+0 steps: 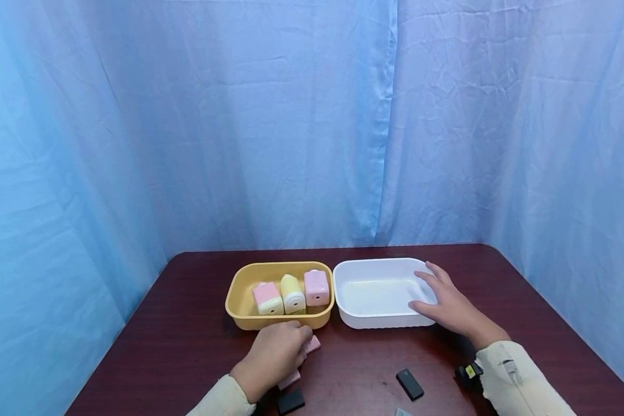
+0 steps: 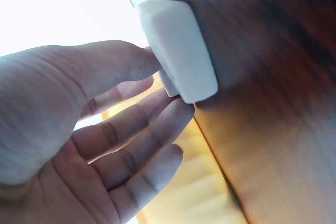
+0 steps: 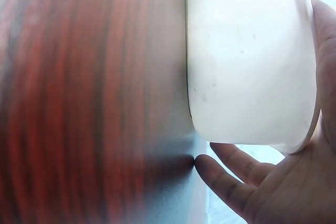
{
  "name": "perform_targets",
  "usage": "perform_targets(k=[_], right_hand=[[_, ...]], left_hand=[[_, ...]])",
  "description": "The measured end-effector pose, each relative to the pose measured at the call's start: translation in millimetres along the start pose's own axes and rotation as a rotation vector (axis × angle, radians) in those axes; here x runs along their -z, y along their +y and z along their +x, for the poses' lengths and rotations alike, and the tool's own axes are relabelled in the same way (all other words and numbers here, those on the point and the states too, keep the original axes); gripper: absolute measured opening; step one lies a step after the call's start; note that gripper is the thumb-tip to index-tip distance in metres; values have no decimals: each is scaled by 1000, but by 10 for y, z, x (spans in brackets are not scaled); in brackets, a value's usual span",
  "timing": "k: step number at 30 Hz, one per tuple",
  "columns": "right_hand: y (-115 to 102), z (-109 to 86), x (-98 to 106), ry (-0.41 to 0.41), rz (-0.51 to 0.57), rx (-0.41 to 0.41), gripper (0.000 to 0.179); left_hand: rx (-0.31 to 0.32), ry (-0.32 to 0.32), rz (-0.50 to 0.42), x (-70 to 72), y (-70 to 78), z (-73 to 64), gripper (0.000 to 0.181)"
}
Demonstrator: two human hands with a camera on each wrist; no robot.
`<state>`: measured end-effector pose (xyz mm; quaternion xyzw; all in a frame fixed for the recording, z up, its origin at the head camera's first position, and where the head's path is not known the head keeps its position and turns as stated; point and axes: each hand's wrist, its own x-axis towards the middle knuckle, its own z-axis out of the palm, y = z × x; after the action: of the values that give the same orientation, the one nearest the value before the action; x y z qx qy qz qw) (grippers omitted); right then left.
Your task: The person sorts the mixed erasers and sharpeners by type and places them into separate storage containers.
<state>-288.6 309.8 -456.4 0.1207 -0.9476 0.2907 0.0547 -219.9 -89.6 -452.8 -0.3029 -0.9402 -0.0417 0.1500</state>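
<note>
I judge the work partly done: three pastel blocks (image 1: 293, 293) lie in the yellow tray (image 1: 255, 323). The left hand (image 1: 275, 349) has its grip pinched on a pink piece (image 1: 314, 344) just before it; the second pink piece (image 1: 289, 379) and black pieces (image 1: 409, 384) lie on the counter (image 1: 353, 361). The right hand (image 1: 455, 306) is spread at the white tray (image 1: 382, 296).

The white oblong plastic tub (image 1: 379, 322) and small pink block (image 1: 313, 345) look smooth, the red-brown wood-grained table (image 1: 161, 358) glossy, the blue cloth curtain (image 1: 301, 144) satiny.
</note>
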Motion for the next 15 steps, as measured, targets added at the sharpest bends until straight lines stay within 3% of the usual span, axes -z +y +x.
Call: perform_targets(k=[7, 15], right_hand=[[-9, 1, 11, 2, -4, 5, 81], [-12, 7, 6, 1, -10, 0, 79]], left_hand=[[72, -70, 5, 49, 11, -22, 27], [81, -76, 4, 47, 4, -31, 31]])
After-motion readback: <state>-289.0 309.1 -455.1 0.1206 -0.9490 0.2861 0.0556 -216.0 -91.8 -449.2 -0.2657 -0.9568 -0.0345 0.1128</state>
